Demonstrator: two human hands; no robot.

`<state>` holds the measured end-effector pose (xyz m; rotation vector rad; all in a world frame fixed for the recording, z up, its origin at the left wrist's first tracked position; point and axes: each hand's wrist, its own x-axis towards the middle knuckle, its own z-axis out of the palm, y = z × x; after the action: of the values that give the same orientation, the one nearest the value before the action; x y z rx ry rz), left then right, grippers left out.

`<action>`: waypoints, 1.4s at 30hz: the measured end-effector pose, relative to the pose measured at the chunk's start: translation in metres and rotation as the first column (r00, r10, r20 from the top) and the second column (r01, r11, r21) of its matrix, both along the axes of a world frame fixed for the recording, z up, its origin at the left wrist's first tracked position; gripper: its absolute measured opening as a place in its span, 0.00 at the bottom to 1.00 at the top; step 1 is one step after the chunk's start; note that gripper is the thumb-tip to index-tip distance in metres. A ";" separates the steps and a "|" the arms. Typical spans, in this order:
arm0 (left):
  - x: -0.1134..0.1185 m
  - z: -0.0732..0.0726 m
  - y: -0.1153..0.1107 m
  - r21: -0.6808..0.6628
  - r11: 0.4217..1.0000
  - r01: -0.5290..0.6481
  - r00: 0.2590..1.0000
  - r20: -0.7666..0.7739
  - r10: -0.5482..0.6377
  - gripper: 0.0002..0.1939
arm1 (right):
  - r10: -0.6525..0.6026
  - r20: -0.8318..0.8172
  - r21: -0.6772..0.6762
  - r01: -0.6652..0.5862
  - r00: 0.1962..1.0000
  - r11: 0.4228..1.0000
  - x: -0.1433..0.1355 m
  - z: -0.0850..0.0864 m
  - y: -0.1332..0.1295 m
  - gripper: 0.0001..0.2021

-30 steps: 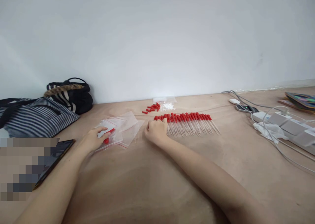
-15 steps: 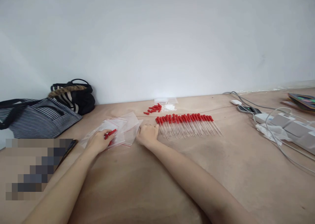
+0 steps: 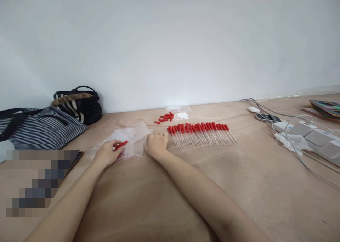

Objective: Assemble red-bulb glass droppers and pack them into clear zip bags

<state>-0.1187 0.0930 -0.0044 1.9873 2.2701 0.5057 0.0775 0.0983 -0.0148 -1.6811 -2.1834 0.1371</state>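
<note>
My left hand [image 3: 106, 153] is closed around several red rubber dropper bulbs [image 3: 121, 145], which poke out between thumb and fingers. It rests on a loose pile of clear zip bags [image 3: 136, 135] with red seal lines. My right hand [image 3: 157, 144] lies at the right edge of that pile, its fingers curled down and closed; what they hold, if anything, is hidden. Just right of it is a row of droppers [image 3: 199, 128], red bulbs at the far end and clear tubes toward me. Behind them sit a small heap of loose red bulbs [image 3: 166, 117] and a bag of clear tubes [image 3: 182, 114].
A striped bag [image 3: 47, 128] and a black bag [image 3: 90, 107] stand at the left against the wall. On the right are a phone [image 3: 267, 117], a power strip with plugs [image 3: 316, 137], cables and a crumpled white plastic wrapper [image 3: 290, 141]. A blurred-out patch covers the left front.
My right hand has shifted slightly left and toward me at the edge of the zip bags. The red bulbs in my left hand have moved slightly right and turned a little.
</note>
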 end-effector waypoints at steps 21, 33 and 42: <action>0.070 0.000 -0.020 -0.009 0.991 0.131 0.990 -0.046 -0.131 0.12 | -0.016 0.172 -0.035 0.022 0.985 0.999 0.071 0.004 -0.028 0.11; 0.094 0.001 -0.035 0.371 0.892 0.258 0.926 0.167 -0.338 0.14 | 0.081 -0.199 0.129 -0.056 0.977 0.990 0.159 0.005 -0.044 0.07; 0.153 -0.032 -0.063 0.208 0.815 0.540 0.609 0.572 -0.550 0.07 | 0.208 -0.063 0.175 -0.195 0.976 0.965 0.182 -0.013 -0.075 0.11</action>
<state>0.0339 0.0303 -0.0363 1.9831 1.1917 0.9187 0.2591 0.0230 -0.0276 -1.3388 -2.2337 0.0718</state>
